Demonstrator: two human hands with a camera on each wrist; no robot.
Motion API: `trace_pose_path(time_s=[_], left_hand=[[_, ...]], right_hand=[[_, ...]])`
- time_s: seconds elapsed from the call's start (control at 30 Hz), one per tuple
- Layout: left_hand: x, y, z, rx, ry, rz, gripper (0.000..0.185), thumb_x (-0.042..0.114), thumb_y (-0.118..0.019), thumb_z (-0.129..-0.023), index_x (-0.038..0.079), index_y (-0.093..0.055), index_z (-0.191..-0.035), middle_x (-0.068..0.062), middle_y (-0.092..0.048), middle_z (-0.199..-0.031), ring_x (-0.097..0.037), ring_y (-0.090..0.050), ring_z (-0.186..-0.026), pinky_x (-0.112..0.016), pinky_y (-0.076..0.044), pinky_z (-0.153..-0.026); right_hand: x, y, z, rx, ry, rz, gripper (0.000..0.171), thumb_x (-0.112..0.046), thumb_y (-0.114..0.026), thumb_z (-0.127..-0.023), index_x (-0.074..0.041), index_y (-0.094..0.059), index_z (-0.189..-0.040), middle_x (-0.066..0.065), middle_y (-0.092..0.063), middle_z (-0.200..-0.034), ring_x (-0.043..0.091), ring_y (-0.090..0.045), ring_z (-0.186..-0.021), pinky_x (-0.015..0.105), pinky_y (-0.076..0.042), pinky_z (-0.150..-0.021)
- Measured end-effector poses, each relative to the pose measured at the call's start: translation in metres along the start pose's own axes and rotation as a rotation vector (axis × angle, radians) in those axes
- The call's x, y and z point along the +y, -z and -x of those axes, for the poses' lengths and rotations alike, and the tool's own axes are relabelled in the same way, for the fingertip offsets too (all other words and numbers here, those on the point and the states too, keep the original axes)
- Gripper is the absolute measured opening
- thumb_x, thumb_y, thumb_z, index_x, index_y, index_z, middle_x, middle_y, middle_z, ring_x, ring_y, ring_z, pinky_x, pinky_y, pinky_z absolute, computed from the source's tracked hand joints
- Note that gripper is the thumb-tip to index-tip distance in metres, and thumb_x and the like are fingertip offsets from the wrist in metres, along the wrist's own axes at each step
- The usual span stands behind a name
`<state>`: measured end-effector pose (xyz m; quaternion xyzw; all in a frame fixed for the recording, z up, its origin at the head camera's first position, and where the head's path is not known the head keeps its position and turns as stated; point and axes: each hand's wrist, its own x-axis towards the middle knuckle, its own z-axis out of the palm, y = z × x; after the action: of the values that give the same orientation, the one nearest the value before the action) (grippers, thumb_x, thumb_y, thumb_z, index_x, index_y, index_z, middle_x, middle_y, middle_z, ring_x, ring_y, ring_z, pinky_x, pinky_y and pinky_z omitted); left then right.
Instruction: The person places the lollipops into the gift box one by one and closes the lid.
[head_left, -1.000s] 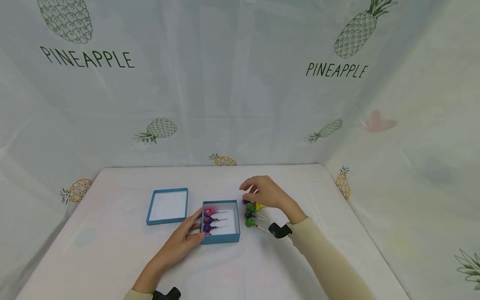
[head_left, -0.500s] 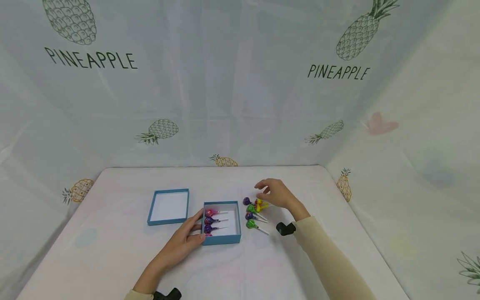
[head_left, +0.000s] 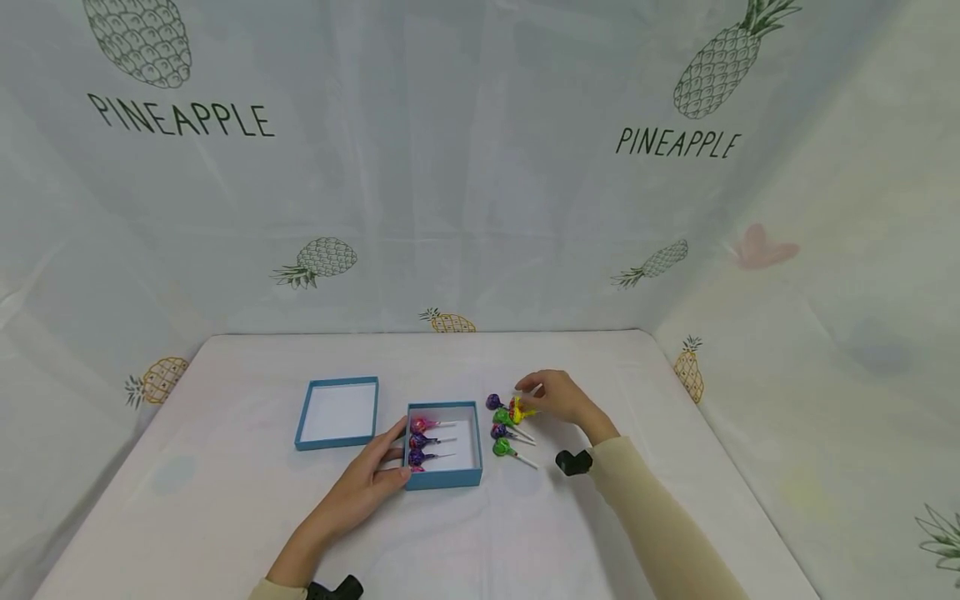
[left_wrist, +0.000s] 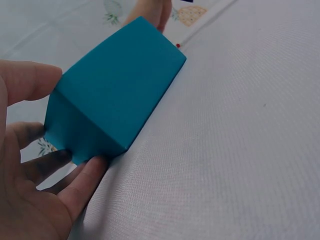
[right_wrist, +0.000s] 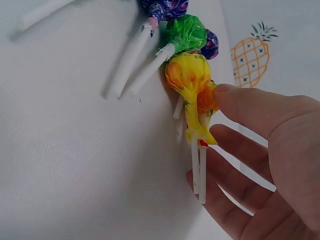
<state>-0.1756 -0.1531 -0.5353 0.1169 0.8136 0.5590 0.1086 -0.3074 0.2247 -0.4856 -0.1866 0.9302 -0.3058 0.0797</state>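
Hidden: the sticks of the yellow lollipop (right_wrist: 189,76) and of an orange one behind it are partly covered by the right hand (head_left: 558,397). A fourth sweet in the blue box (head_left: 442,477) is cut off by its near wall.
Right hand: the two sticks are touched by thumb and fingers; a firm pinch cannot be made out.
Left hand (head_left: 367,479): the box's left side is held by thumb and fingers.
Pile: purple and green lollipops (head_left: 501,447) are laid just right of the box.
Lid (head_left: 337,412): left, a little farther.
Surface: a white cloth-covered table (head_left: 225,517).
Room: a curtain with pineapples (head_left: 450,167) is hung behind.
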Motion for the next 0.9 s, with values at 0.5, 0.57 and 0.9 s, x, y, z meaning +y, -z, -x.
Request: trace_pose_path(time_s=[0.5, 0.57, 0.9], left_hand=[[0.0002, 0.0001, -0.0002, 0.001, -0.002, 0.005, 0.076, 0.035, -0.069, -0.104, 0.031, -0.029, -0.169, -0.011, -0.041, -0.166, -0.033, -0.051, -0.145, -0.018, -0.048, -0.101], [0.0002, 0.0005, -0.0003, -0.002, -0.007, 0.007, 0.076, 0.034, -0.069, -0.104, 0.031, -0.029, -0.169, -0.011, -0.04, -0.167, -0.033, -0.051, -0.145, -0.018, -0.048, -0.101], [0.0007, 0.0002, -0.0004, -0.005, -0.018, 0.012, 0.076, 0.033, -0.067, -0.105, 0.03, -0.028, -0.17, -0.011, -0.04, -0.166, -0.034, -0.051, -0.145, -0.018, -0.048, -0.101]], right_hand=[[0.0024, -0.0047, -0.0024, -0.055, -0.032, 0.017, 0.021, -0.02, -0.074, -0.102, -0.011, -0.08, -0.12, 0.002, -0.076, -0.11, 0.017, -0.066, -0.096, 0.034, -0.056, -0.083], [0.0022, -0.0043, -0.0023, -0.057, -0.028, 0.025, 0.02, -0.019, -0.073, -0.102, -0.011, -0.08, -0.119, 0.0, -0.076, -0.106, 0.015, -0.065, -0.093, 0.033, -0.055, -0.081], [0.0011, -0.0029, -0.0011, -0.031, -0.025, 0.028, 0.018, -0.015, -0.074, -0.101, -0.01, -0.078, -0.117, -0.001, -0.071, -0.096, 0.016, -0.061, -0.086, 0.031, -0.051, -0.073]])
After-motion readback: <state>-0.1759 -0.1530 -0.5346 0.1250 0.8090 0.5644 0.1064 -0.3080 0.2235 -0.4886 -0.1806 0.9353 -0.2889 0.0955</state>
